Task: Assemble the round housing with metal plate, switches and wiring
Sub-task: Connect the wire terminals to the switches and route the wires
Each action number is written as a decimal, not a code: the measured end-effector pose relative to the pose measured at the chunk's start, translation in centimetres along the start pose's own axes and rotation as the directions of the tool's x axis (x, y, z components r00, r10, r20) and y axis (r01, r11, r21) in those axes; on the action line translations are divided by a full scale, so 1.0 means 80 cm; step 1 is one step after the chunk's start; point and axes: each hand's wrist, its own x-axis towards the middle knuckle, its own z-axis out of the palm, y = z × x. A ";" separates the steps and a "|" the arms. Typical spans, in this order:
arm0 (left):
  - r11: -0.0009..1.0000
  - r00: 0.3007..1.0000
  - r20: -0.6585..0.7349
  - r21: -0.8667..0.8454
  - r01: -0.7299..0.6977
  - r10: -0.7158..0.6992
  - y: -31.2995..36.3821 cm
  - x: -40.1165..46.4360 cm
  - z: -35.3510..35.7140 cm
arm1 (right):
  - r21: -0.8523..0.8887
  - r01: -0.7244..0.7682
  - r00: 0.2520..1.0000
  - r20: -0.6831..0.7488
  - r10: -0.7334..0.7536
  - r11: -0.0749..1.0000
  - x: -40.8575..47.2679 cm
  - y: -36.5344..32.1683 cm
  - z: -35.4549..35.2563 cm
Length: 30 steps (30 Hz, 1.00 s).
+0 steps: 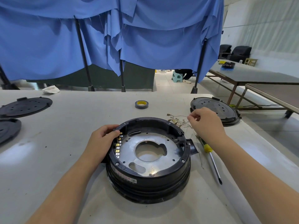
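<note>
Head view: a pale, scuffed worktable (64, 126) stands before blue cloth curtains (145, 38) hung on dark posts, with further tables off to the right. At the table's near centre sits the round black plastic housing (148, 180), open side up, with the dull grey metal plate (150, 147) with a large central cut-out already seated inside. A row of brass-and-silver switch terminals (118, 147) lines the inner left wall. The left hand (103, 139) grips the housing's left rim, fingers curled over the edge just above those terminals, steadying the part. The right hand (205, 123) is off the housing, beyond its right rim, pinching a thin strand of the loose wiring bundle with small metal connectors (178, 121), which lies on the table touching nothing else visible. The wiring thus lies to the right and rear of the housing, nearer the right hand; in the inspector's judgement it must be carried leftward across the plate to reach the terminals. A yellow-collared screwdriver (212, 160) lies just right of the housing, shaft pointing toward the viewer. A grey tape roll with yellow core (141, 104) and perforated black round lids (215, 110) lie farther back.
</note>
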 end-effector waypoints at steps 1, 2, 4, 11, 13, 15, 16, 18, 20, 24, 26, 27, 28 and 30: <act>1.000 1.000 -0.001 -0.001 0.000 0.000 0.000 0.000 0.000 | 0.044 -0.034 0.999 0.016 0.034 0.998 0.001 0.001 0.000; 1.000 1.000 -0.001 -0.002 0.000 0.000 0.000 0.000 0.000 | 0.095 -0.071 0.997 0.028 0.069 0.993 0.001 0.002 -0.001; 1.000 1.000 -0.002 -0.003 0.000 0.000 0.000 0.000 0.001 | 0.182 -0.130 0.991 0.042 0.124 0.975 0.004 0.005 -0.003; 0.995 0.997 -0.028 0.074 -0.066 0.069 0.001 -0.002 -0.002 | 0.543 -0.254 0.956 0.017 0.292 0.801 0.006 0.012 -0.013; 0.986 0.993 -0.038 0.127 -0.110 0.115 0.003 -0.003 -0.004 | 0.582 -0.233 0.949 -0.040 0.313 0.779 0.004 0.014 -0.014; 0.970 0.985 -0.043 0.188 -0.156 0.167 0.006 -0.005 -0.005 | 0.567 -0.184 0.949 -0.111 0.295 0.803 0.000 0.015 -0.014; 0.961 0.980 -0.045 0.209 -0.179 0.192 0.008 -0.007 -0.005 | 0.548 -0.155 0.949 -0.147 0.277 0.822 -0.002 0.015 -0.013; 0.945 0.970 -0.042 0.236 -0.225 0.241 0.012 -0.010 -0.003 | 0.498 -0.099 0.944 -0.226 0.239 0.861 -0.007 0.016 -0.014; 0.931 0.959 -0.022 0.247 -0.267 0.281 0.015 -0.013 0.000 | 0.440 -0.030 0.936 -0.303 0.180 0.897 -0.011 0.018 -0.016; 0.879 0.928 0.046 0.308 -0.364 0.369 0.015 -0.018 0.006 | 0.257 0.123 0.918 -0.396 -0.012 0.958 -0.017 0.016 -0.022; 0.852 0.910 0.062 0.329 -0.407 0.410 0.016 -0.020 0.007 | 0.200 0.166 0.908 -0.412 -0.071 0.966 -0.018 0.012 -0.026; 0.847 0.903 0.064 0.325 -0.421 0.424 0.017 -0.021 0.007 | 0.201 0.180 0.904 -0.421 -0.080 0.963 -0.019 0.010 -0.027; 0.843 0.897 0.063 0.319 -0.433 0.437 0.018 -0.023 0.007 | 0.219 0.191 0.898 -0.432 -0.081 0.957 -0.019 0.008 -0.030; 0.837 0.887 0.062 0.307 -0.454 0.458 0.021 -0.025 0.007 | 0.258 0.213 0.883 -0.463 -0.073 0.942 -0.020 0.001 -0.035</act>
